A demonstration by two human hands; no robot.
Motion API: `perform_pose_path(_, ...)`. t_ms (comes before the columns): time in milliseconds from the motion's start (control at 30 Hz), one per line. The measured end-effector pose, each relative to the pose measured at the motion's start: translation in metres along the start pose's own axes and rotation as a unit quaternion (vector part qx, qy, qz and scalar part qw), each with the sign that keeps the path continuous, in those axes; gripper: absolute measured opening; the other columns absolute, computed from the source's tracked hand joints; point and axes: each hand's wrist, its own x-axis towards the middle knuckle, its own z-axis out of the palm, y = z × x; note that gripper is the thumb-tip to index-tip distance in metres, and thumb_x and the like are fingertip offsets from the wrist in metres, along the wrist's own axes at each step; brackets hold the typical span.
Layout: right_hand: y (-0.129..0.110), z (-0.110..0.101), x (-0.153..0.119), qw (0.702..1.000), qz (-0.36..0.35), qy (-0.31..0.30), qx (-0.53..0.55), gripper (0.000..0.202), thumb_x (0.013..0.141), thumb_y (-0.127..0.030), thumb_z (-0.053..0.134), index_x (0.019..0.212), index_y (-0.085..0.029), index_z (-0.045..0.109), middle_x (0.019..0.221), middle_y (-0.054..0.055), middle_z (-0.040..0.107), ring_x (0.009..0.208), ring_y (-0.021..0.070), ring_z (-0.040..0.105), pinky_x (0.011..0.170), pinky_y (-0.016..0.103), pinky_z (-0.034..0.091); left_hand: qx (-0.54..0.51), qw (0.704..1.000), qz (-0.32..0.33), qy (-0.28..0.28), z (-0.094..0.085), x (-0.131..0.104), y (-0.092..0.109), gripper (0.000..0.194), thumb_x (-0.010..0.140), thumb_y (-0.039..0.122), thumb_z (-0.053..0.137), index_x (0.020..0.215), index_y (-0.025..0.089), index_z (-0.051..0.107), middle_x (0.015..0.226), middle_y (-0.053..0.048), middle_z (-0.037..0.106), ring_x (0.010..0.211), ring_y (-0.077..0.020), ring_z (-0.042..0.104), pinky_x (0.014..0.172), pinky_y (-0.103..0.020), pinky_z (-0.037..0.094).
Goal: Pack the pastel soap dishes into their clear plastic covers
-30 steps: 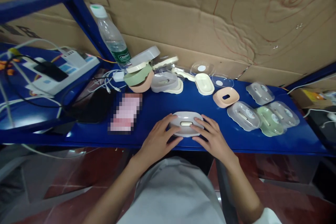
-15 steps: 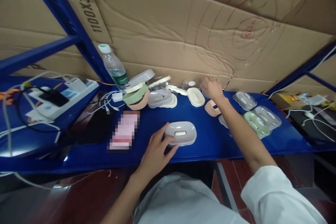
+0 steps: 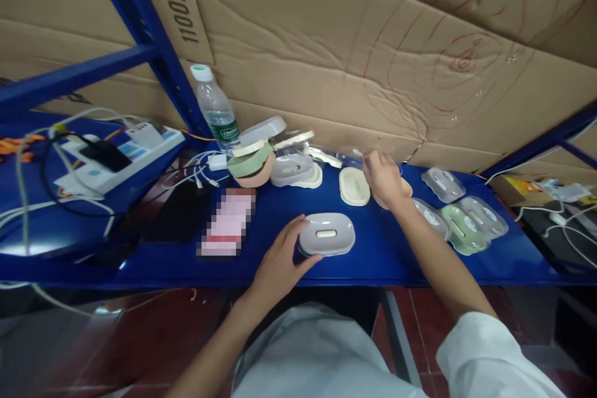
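My left hand (image 3: 282, 255) grips the left end of a pale grey oval soap dish (image 3: 340, 242), thumb along the near side and fingers at the far side. The dish sits on the blue shelf, with a white slot-shaped piece in its middle. Farther back, my right hand (image 3: 385, 177) has its fingers bent down on a clear plastic lid (image 3: 347, 157); the fingertips are partly hidden. Left of that hand lies a cream oval tray (image 3: 354, 188). A peach piece (image 3: 407, 187) shows partly from under the hand.
Stacked soap dish parts (image 3: 252, 165) stand at the back, beside a water bottle (image 3: 219, 115). A blurred pink phone-like slab (image 3: 228, 221) lies to the left, near a power strip (image 3: 116, 161) and cables. Clear-covered grey and green dishes (image 3: 464, 230) are at the right. Cardboard (image 3: 303, 31) walls the back.
My right hand has come slightly toward me and now covers much of the peach piece. My left hand stays on the grey soap dish. The view has shifted a little.
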Motion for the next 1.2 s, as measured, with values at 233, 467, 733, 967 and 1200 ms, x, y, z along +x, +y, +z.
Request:
perform_pose_path(233, -0.044, -0.022, -0.085, 0.972, -0.198, -0.017, 0.126, 0.035, 0.109, -0.018, 0.043, 0.132, -0.022, 0.069, 0.135, 0.011, 0.074, 0.132, 0.0264, 0.065, 0.115, 0.049, 0.049, -0.048, 0.997, -0.046, -0.025, 0.002, 0.001, -0.003, 0.105, 0.091, 0.038, 0.083, 0.17, 0.036, 0.015, 0.164, -0.013, 0.052, 0.153, -0.0311, 0.05, 0.123, -0.052, 0.045)
perform_pose_path(467, -0.065, -0.024, -0.121, 0.906, -0.225, -0.133, 0.334, 0.068, 0.103, -0.05, 0.067, 0.164, -0.032, 0.044, 0.165, 0.01, 0.051, 0.155, 0.0269, 0.046, 0.124, 0.05, 0.046, -0.063, 0.998, -0.011, -0.026, -0.002, 0.001, -0.006, 0.095, 0.093, 0.041, 0.081, 0.169, 0.038, 0.025, 0.164, -0.011, 0.051, 0.149, -0.0293, 0.054, 0.123, -0.049, 0.046)
perform_pose_path(733, -0.077, -0.019, -0.156, 0.93, -0.259, -0.065, 0.253, 0.05, 0.105, -0.042, 0.063, 0.154, -0.032, 0.058, 0.163, 0.007, 0.054, 0.162, 0.0312, 0.033, 0.132, 0.065, 0.029, -0.036, 0.995, 0.022, -0.088, -0.012, 0.002, -0.003, 0.095, 0.092, 0.041, 0.081, 0.169, 0.036, 0.026, 0.17, -0.01, 0.045, 0.156, -0.0313, 0.046, 0.126, -0.052, 0.043)
perform_pose_path(967, -0.087, -0.014, -0.174, 0.962, -0.212, 0.005, 0.172, 0.063, 0.101, -0.038, 0.072, 0.16, -0.034, 0.051, 0.161, 0.01, 0.057, 0.157, 0.0309, 0.044, 0.127, 0.055, 0.042, -0.007, 0.992, 0.062, -0.111, -0.013, 0.003, 0.002, 0.093, 0.094, 0.039, 0.079, 0.169, 0.035, 0.025, 0.173, -0.011, 0.04, 0.16, -0.0314, 0.038, 0.129, -0.054, 0.037)
perform_pose_path(1200, -0.094, -0.022, -0.174, 0.956, -0.235, -0.02, 0.177, 0.06, 0.104, -0.03, 0.067, 0.16, -0.039, 0.049, 0.16, 0.007, 0.058, 0.157, 0.0306, 0.043, 0.129, 0.063, 0.037, -0.007, 0.995, 0.053, -0.081, -0.009, 0.003, 0.0, 0.085, 0.095, 0.032, 0.077, 0.167, 0.038, 0.033, 0.166, -0.011, 0.046, 0.154, -0.0316, 0.045, 0.125, -0.053, 0.043)
